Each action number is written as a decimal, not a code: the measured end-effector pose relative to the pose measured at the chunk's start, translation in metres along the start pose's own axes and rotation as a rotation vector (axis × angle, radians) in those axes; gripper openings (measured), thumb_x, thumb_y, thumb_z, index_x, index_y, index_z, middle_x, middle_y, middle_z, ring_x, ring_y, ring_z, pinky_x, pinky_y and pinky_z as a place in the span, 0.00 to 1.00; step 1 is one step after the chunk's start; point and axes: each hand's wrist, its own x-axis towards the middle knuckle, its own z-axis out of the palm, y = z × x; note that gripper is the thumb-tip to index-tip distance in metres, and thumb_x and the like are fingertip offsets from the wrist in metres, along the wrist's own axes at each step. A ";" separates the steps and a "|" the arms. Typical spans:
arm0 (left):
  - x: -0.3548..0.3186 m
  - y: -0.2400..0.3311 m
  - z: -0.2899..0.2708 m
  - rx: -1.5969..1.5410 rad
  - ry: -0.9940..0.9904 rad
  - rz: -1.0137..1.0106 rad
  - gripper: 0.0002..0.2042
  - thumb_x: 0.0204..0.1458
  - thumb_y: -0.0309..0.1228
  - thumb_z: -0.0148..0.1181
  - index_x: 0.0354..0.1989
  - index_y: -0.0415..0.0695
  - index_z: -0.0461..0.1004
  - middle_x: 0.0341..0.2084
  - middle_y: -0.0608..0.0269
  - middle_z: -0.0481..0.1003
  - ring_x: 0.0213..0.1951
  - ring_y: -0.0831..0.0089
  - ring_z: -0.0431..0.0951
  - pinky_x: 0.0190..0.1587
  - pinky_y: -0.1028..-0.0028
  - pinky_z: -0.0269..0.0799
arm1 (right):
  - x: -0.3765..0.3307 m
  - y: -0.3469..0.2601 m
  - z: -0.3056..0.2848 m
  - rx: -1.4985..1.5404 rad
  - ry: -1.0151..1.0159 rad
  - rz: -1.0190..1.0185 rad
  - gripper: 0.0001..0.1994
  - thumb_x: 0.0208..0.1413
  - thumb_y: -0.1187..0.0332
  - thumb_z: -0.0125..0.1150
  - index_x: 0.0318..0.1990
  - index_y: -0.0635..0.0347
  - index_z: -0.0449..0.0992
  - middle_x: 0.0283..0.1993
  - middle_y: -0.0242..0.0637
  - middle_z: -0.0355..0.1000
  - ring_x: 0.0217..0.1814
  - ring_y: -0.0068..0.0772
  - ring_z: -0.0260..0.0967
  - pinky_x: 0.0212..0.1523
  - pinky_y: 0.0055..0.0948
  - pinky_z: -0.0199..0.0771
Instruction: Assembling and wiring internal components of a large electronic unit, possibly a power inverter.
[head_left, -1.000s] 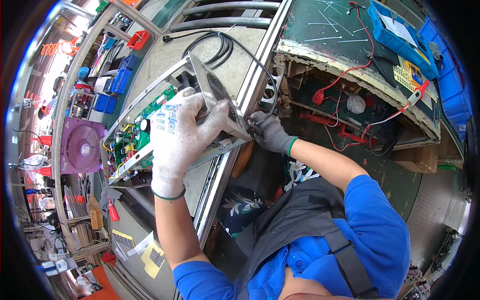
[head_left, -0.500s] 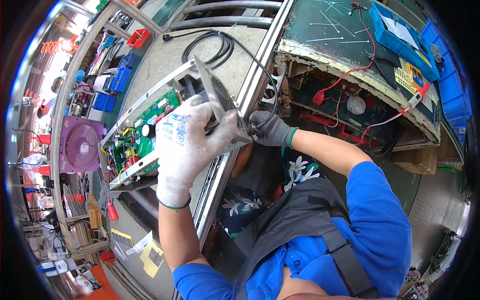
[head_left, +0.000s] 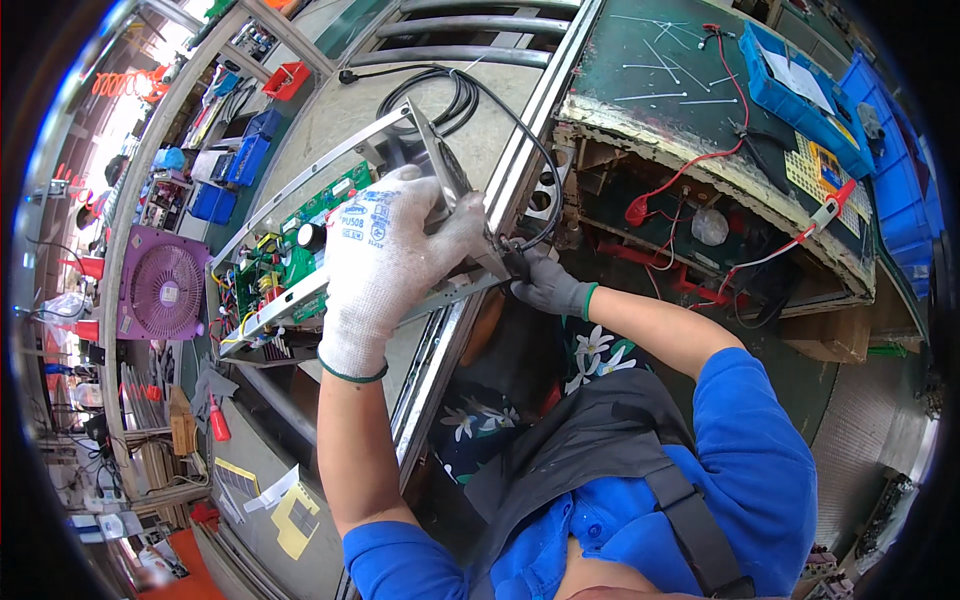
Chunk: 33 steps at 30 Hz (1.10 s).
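A long open metal chassis point(head_left: 285, 305) with green circuit boards point(head_left: 299, 262) inside lies across the bench edge. My left hand point(head_left: 385, 240), in a white glove, is closed on the chassis's end plate point(head_left: 445, 165), thumb on the outer face and fingers inside. My right hand point(head_left: 553, 284), in a grey glove, is closed at the lower corner of that plate, where a black power cable point(head_left: 552, 180) meets it. Its fingertips appear to pinch the cable's end; the exact contact is partly hidden. From there the cable loops up to a coil point(head_left: 462, 100) on the bench.
A purple fan point(head_left: 163, 283) stands beyond the chassis at left. To the right, a green-topped table point(head_left: 640, 75) bears white cable ties, red leads and a blue tray point(head_left: 790, 95). Metal rollers point(head_left: 465, 28) lie at the back. A red-handled tool point(head_left: 219, 422) rests near the shelf.
My right hand has shifted slightly down and right, its fingers now lower at the plate's corner. The left hand keeps its hold; the whole view has moved a little.
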 end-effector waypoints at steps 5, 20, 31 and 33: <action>0.008 -0.003 -0.001 -0.058 -0.009 -0.017 0.21 0.55 0.48 0.63 0.23 0.40 0.77 0.25 0.52 0.73 0.30 0.54 0.78 0.34 0.60 0.70 | -0.002 -0.004 -0.011 -0.065 0.153 -0.198 0.27 0.54 0.69 0.59 0.63 0.61 0.65 0.55 0.60 0.72 0.59 0.64 0.69 0.60 0.49 0.70; 0.004 -0.003 -0.002 -0.088 0.029 0.014 0.15 0.54 0.44 0.65 0.27 0.45 0.82 0.25 0.57 0.75 0.29 0.58 0.79 0.33 0.63 0.71 | 0.004 -0.045 -0.026 -0.132 0.241 -0.262 0.12 0.58 0.64 0.62 0.44 0.60 0.72 0.37 0.46 0.72 0.38 0.49 0.76 0.39 0.41 0.77; 0.001 -0.009 -0.005 -0.086 0.013 -0.006 0.19 0.54 0.46 0.65 0.22 0.41 0.77 0.23 0.53 0.72 0.28 0.54 0.77 0.31 0.60 0.69 | -0.024 -0.086 -0.058 0.526 -0.480 0.586 0.17 0.57 0.59 0.57 0.45 0.64 0.72 0.34 0.50 0.77 0.40 0.56 0.77 0.42 0.42 0.78; -0.003 -0.010 -0.006 -0.102 -0.014 -0.007 0.20 0.53 0.46 0.64 0.21 0.41 0.77 0.22 0.53 0.71 0.28 0.53 0.77 0.31 0.60 0.69 | -0.011 -0.084 -0.060 0.177 -0.328 0.350 0.18 0.57 0.56 0.62 0.44 0.62 0.73 0.40 0.48 0.76 0.42 0.50 0.78 0.47 0.41 0.80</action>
